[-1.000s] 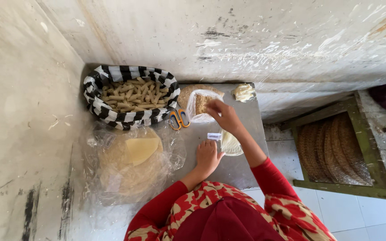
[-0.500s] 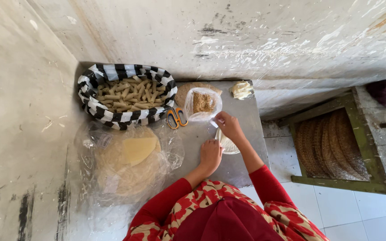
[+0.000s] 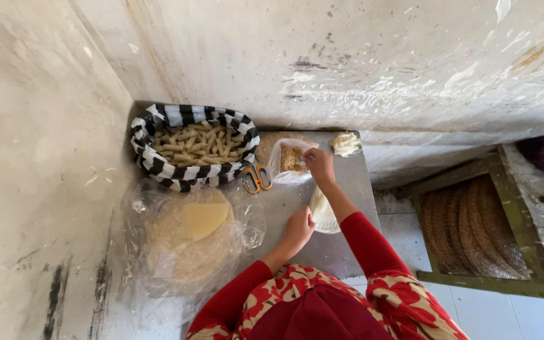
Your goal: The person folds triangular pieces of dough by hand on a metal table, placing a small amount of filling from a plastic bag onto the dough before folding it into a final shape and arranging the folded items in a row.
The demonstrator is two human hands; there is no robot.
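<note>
My right hand reaches forward to the mouth of a clear plastic bag with brownish filling in it. Its fingertips are at the bag's rim, and their grip is hidden. A pale round wrapper lies flat on the grey metal table. My left hand rests with curled fingers on that wrapper's near left edge. Both of my sleeves are red.
A black-and-white striped basket of pale rolled sticks stands in the back left corner. Orange-handled scissors lie beside it. A plastic-wrapped stack of round wrappers sits left. A lump of dough is at the back; a green wooden rack stands right.
My right hand has gone from the bag back to the wrapper and now forward to the bag again. The left hand has stayed at the wrapper's edge.
</note>
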